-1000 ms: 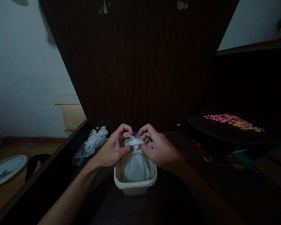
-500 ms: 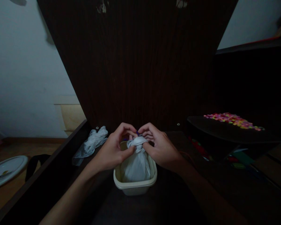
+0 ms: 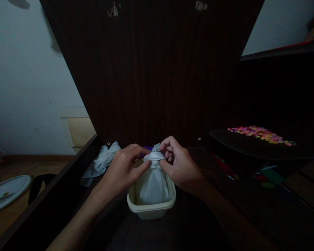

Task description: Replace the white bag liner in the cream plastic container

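Note:
A pale plastic bag (image 3: 155, 186) with a twisted, knotted neck stands inside a cream rectangular container (image 3: 151, 209) on the dark surface. My left hand (image 3: 127, 164) pinches the left side of the knot between thumb and fingers. On the right side, my right hand (image 3: 179, 162) grips the same knot, thumb in front and index finger arched above it. A short tip of the bag sticks up between the hands. Something purple (image 3: 146, 150) shows behind my left fingertips, mostly hidden.
Crumpled clear plastic (image 3: 103, 160) lies left of the container, beside a raised dark edge (image 3: 54, 188). A tall dark panel (image 3: 151, 76) rises behind. At right are a dark holder (image 3: 240, 146) and a pink-yellow beaded item (image 3: 261, 134). A white lid (image 3: 9, 191) is lower left.
My left fingers have moved slightly left and down, away from my right fingertips. The bag's upper tip and more of the purple thing now show. The bag and container stay in place.

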`<move>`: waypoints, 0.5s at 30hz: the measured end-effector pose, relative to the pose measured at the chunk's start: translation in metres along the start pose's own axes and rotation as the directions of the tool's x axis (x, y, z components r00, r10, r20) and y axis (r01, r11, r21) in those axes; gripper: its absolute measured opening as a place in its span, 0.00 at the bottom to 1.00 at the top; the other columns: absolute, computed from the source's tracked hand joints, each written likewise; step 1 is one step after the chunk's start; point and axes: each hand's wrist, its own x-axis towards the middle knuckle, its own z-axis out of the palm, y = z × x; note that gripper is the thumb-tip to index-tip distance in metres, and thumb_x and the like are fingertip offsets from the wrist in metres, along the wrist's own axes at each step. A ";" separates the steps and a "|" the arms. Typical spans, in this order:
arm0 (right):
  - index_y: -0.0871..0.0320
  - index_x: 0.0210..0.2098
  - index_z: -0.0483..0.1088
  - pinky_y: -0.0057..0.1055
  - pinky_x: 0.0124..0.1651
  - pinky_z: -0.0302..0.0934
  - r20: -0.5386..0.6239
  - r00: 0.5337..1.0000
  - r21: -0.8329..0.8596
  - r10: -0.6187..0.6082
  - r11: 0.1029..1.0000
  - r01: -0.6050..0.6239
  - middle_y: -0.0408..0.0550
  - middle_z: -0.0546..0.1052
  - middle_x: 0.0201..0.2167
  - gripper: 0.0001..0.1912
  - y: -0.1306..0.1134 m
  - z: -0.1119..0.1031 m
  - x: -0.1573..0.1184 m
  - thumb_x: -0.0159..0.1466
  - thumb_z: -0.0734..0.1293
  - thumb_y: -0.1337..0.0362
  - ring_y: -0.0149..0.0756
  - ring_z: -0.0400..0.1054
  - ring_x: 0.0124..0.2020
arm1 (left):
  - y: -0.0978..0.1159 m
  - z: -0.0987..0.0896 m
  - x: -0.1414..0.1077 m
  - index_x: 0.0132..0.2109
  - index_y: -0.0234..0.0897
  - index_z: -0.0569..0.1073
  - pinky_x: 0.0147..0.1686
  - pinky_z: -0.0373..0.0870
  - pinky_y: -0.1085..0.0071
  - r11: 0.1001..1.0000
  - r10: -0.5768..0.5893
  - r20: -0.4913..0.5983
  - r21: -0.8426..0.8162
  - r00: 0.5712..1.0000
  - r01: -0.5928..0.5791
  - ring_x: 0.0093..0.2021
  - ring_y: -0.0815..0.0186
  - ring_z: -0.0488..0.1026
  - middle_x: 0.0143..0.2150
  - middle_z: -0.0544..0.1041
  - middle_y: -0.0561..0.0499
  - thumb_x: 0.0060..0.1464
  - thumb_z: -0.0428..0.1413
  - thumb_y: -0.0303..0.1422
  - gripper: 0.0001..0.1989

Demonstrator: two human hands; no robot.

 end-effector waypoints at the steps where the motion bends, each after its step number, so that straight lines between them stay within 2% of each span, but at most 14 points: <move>1: 0.54 0.37 0.62 0.29 0.32 0.53 0.002 1.000 -0.008 0.000 1.000 0.000 0.39 0.67 0.28 0.12 0.000 0.000 -0.001 0.55 0.64 0.73 0.31 0.60 0.28 | -0.001 0.001 0.000 0.43 0.37 0.78 0.31 0.65 0.72 1.000 -0.014 0.011 -0.013 1.000 0.014 0.31 0.66 0.74 0.34 0.79 0.52 0.57 0.59 0.31 0.07; 5: 0.54 0.36 0.62 0.29 0.31 0.52 0.016 1.000 -0.031 -0.027 0.999 0.027 0.38 0.65 0.27 0.13 0.001 -0.001 -0.002 0.54 0.62 0.76 0.30 0.58 0.27 | -0.005 0.004 -0.001 0.50 0.40 0.74 0.34 0.67 0.71 0.989 -0.060 0.056 -0.132 0.997 0.066 0.37 0.64 0.76 0.40 0.80 0.52 0.56 0.59 0.28 0.13; 8: 0.54 0.36 0.61 0.28 0.30 0.51 0.028 0.999 -0.015 -0.045 0.999 0.046 0.37 0.65 0.27 0.15 0.001 0.000 -0.003 0.53 0.61 0.78 0.30 0.58 0.27 | -0.009 0.007 -0.001 0.51 0.40 0.71 0.35 0.67 0.71 0.968 -0.068 0.051 -0.237 0.996 0.078 0.36 0.66 0.75 0.40 0.80 0.53 0.56 0.60 0.28 0.15; 11: 0.54 0.36 0.60 0.28 0.30 0.51 0.043 0.998 0.011 -0.049 0.999 0.049 0.37 0.66 0.28 0.16 0.003 0.001 -0.002 0.52 0.60 0.79 0.29 0.57 0.26 | -0.010 0.008 -0.001 0.49 0.40 0.68 0.35 0.65 0.71 0.952 -0.066 0.045 -0.295 0.997 0.077 0.34 0.68 0.71 0.38 0.78 0.54 0.56 0.61 0.27 0.15; 15: 0.54 0.34 0.59 0.27 0.30 0.51 0.084 0.995 0.054 -0.054 0.997 0.050 0.37 0.65 0.27 0.16 0.006 0.001 -0.002 0.51 0.58 0.80 0.29 0.58 0.26 | -0.008 0.006 -0.002 0.42 0.39 0.65 0.33 0.62 0.72 0.936 -0.041 0.061 -0.346 0.997 0.060 0.33 0.69 0.66 0.36 0.74 0.55 0.55 0.61 0.26 0.12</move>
